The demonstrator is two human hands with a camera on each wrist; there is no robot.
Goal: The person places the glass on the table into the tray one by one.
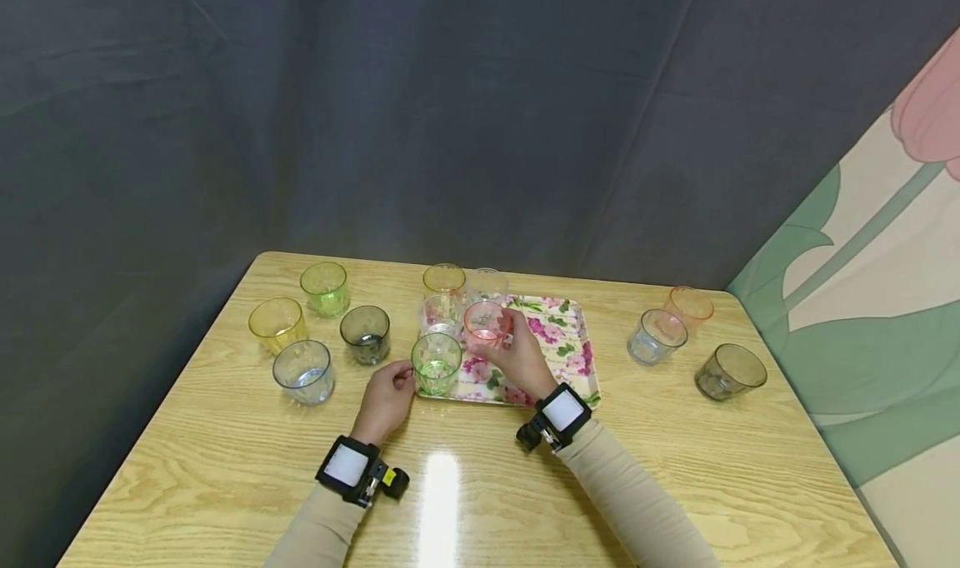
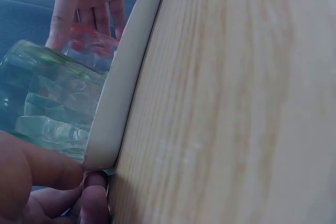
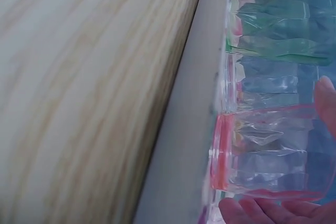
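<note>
My right hand [image 1: 519,353] holds a pink-rimmed glass [image 1: 486,328] on the flowered tray [image 1: 551,331], thumb on one side and fingers on the other in the right wrist view. At the tray's near left corner, my left hand [image 1: 386,397] pinches the rim; the left wrist view has fingers above and below the edge. Close beside that hand stands a green glass [image 1: 437,366]. Behind it on the tray are a clear glass [image 1: 441,314], a yellow glass [image 1: 443,281] and another clear glass [image 1: 487,283].
Left of the tray stand a green glass [image 1: 326,291], a yellow glass [image 1: 277,326], a dark grey glass [image 1: 366,336] and a clear glass [image 1: 305,376]. To the right are an orange-pink glass [image 1: 690,306], a clear glass [image 1: 657,339] and a brownish glass [image 1: 729,375]. A dark curtain [image 1: 465,135] hangs behind.
</note>
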